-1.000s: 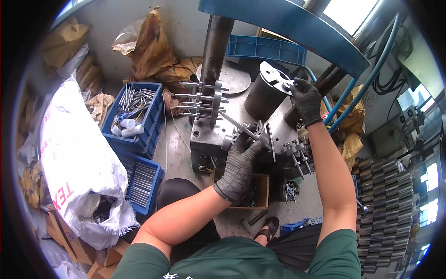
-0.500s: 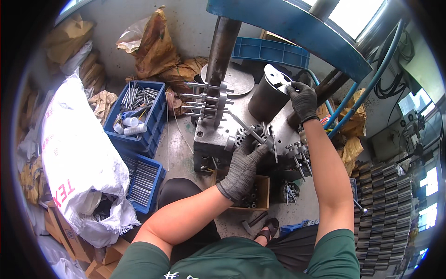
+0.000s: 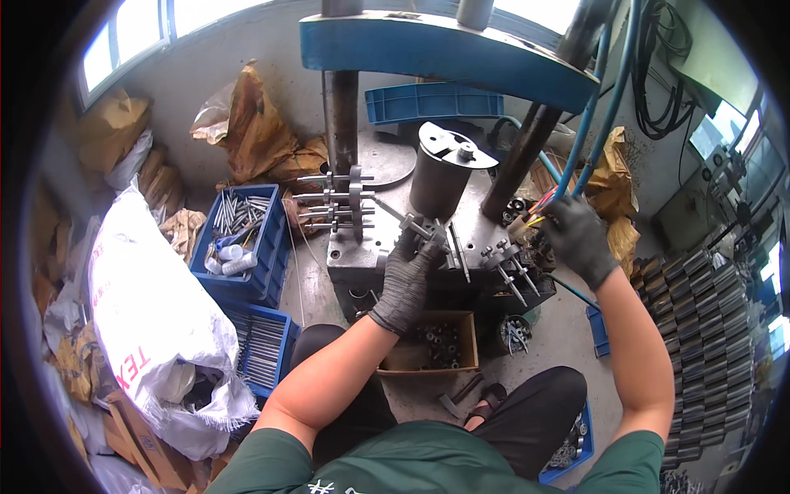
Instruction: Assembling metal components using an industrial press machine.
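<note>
- Concrete floor (image 3: 309,280) and a grimy grey wall surround a cluttered workshop corner, with windows at the upper left.
- At far left we see a big white woven sack (image 3: 144,321) slumped on the floor, with brown paper bags (image 3: 251,128) piled behind it against the wall.
- Just right of the sack stand two blue crates: the upper blue crate (image 3: 243,243) holds loose metal rods, and the lower blue crate (image 3: 263,350) holds neat rows of thin pins.
- Next comes the press, its blue top beam (image 3: 444,53) resting on dark steel columns, and below it the grey metal block (image 3: 370,259) we work on.
- A rack of horizontal pins (image 3: 337,202) sticks out from the block's left end.
- Our left hand (image 3: 407,276), in a dark glove, is closed around a small metal fitting (image 3: 424,229) on the block's top, just below the dark steel cylinder (image 3: 440,173).
- Under the block sits an open cardboard box (image 3: 432,342) of small dark parts.
- Our right hand (image 3: 576,235), also gloved, is curled around a bundle of coloured wires (image 3: 535,218) beside the block's right end, near the blue hoses (image 3: 601,123).
- At far right, stacks of dark metal pieces (image 3: 699,329) cover the floor.
</note>
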`<state>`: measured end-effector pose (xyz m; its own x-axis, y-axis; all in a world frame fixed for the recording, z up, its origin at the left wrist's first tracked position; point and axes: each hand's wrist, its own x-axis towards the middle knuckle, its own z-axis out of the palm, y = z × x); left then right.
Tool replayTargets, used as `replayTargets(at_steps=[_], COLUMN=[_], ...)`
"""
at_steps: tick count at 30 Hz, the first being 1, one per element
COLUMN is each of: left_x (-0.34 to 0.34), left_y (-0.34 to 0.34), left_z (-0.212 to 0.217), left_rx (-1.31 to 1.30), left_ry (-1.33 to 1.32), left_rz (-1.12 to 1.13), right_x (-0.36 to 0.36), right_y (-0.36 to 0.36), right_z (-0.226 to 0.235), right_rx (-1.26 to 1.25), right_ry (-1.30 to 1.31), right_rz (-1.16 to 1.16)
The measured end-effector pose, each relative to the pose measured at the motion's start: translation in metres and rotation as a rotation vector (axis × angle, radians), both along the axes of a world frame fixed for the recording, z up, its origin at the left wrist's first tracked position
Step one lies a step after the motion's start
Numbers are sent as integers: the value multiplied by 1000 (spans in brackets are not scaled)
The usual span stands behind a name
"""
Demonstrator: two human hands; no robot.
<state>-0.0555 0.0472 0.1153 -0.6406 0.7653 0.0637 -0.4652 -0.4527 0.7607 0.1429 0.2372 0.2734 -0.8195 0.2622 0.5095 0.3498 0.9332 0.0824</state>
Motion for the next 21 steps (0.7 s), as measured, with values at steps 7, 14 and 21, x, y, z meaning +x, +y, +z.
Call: replayTargets(at_steps=[7, 14, 21], left_x=[-33, -92, -102], left_y=[40, 120, 174], left_z=[41, 94, 111], left_rx=[114, 112, -96], left_ry=[245, 519, 546], left_rz=[214, 229, 125], right_x=[205, 206, 133], right_y=[-34, -19, 61], right_z=[-3, -8, 34], right_rx=[-225, 19, 49], right_ry=[-461, 254, 431], right_rz=[-279, -203, -297])
